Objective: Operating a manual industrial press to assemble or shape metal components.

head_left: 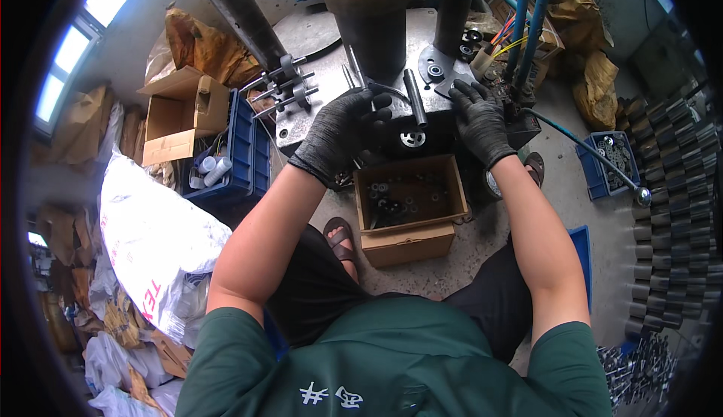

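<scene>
My left hand (345,132), in a dark glove, is at the front left of the metal machine plate (318,108) with its fingers curled inward. Slim pointed metal pins (354,67) show just beyond those fingers; whether the hand grips them is hidden. Between my hands a dark metal rod (415,97) leans at the plate's front edge, with a round part with holes (412,140) below it. My right hand (480,122), gloved too, rests with fingers stretched out at the plate's right side, near a small bearing-like ring (434,71).
A thick round column (369,21) rises behind the plate. Below its front edge, a cardboard box (407,240) holds small dark rings. Shafts on a rack (290,85) stand left. Blue crates (260,142) and a white sack (154,244) lie left; a ball-ended lever (642,195) juts right.
</scene>
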A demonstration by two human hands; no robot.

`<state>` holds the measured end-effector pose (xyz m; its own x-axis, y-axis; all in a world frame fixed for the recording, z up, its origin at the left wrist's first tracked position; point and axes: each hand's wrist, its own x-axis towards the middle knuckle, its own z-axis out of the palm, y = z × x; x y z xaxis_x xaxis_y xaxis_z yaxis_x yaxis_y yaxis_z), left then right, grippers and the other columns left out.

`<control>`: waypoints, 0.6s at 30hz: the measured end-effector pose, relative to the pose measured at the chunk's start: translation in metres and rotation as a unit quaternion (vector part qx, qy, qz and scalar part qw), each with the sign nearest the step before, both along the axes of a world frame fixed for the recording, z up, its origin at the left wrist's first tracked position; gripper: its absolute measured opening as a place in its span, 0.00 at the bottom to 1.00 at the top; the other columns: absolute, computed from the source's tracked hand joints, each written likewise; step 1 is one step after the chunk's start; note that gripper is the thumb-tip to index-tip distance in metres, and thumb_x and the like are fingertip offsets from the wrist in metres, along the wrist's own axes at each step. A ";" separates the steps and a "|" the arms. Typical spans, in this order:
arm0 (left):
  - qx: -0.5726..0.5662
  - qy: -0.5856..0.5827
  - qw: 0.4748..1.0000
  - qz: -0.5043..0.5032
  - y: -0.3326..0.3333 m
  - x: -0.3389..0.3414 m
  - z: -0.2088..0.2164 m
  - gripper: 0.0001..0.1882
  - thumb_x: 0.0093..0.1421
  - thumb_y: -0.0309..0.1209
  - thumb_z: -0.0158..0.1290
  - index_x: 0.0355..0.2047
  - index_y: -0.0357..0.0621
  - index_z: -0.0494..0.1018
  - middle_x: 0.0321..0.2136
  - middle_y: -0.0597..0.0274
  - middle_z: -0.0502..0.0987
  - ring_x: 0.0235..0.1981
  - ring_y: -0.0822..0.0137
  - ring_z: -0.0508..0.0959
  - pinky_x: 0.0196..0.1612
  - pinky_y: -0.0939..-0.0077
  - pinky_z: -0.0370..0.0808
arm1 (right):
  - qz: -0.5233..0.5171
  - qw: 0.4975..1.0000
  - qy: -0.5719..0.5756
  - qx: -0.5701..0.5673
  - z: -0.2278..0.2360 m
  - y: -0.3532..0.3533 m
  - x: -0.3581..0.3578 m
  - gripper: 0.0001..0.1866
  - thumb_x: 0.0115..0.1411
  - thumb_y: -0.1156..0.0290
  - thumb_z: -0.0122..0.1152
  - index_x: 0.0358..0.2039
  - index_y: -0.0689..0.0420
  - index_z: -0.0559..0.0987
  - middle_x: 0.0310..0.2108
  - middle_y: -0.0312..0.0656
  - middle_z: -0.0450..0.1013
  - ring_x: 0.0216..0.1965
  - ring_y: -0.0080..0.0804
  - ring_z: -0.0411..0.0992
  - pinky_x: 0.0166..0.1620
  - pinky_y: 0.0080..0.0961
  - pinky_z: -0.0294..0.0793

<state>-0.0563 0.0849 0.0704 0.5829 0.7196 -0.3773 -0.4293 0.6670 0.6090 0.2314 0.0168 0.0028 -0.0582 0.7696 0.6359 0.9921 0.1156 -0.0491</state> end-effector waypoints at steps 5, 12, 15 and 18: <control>0.140 -0.008 0.983 -0.121 -0.032 0.011 0.013 0.23 0.66 0.32 0.57 0.59 0.42 0.68 0.47 0.59 0.79 0.47 0.61 0.81 0.48 0.67 0.80 | 0.035 0.996 0.053 -0.058 0.001 0.000 0.002 0.16 0.56 0.71 0.63 0.47 0.48 0.84 0.45 0.43 0.80 0.50 0.49 0.75 0.54 0.46 0.73; 0.174 0.073 0.957 -0.219 -0.072 0.026 0.004 0.30 0.62 0.28 0.60 0.64 0.41 0.64 0.50 0.53 0.77 0.49 0.59 0.82 0.49 0.65 0.82 | 0.067 0.661 0.741 -0.099 0.020 -0.028 -0.036 0.15 0.63 0.79 0.61 0.51 0.65 0.77 0.37 0.42 0.80 0.31 0.27 0.80 0.31 0.24 0.80; 0.170 0.067 0.943 -0.277 -0.084 0.033 -0.004 0.28 0.62 0.26 0.58 0.63 0.38 0.64 0.48 0.52 0.78 0.47 0.61 0.82 0.48 0.68 0.82 | 0.079 0.533 0.839 -0.072 0.029 -0.042 -0.046 0.16 0.62 0.80 0.60 0.51 0.65 0.76 0.39 0.45 0.80 0.33 0.30 0.81 0.34 0.26 0.83; 0.199 0.114 0.915 -0.331 -0.090 0.036 -0.013 0.23 0.65 0.27 0.55 0.59 0.35 0.67 0.43 0.54 0.80 0.45 0.64 0.82 0.46 0.70 0.83 | 0.104 0.505 0.851 -0.095 0.034 -0.053 -0.044 0.17 0.62 0.81 0.58 0.52 0.66 0.75 0.41 0.47 0.79 0.36 0.36 0.82 0.38 0.29 0.85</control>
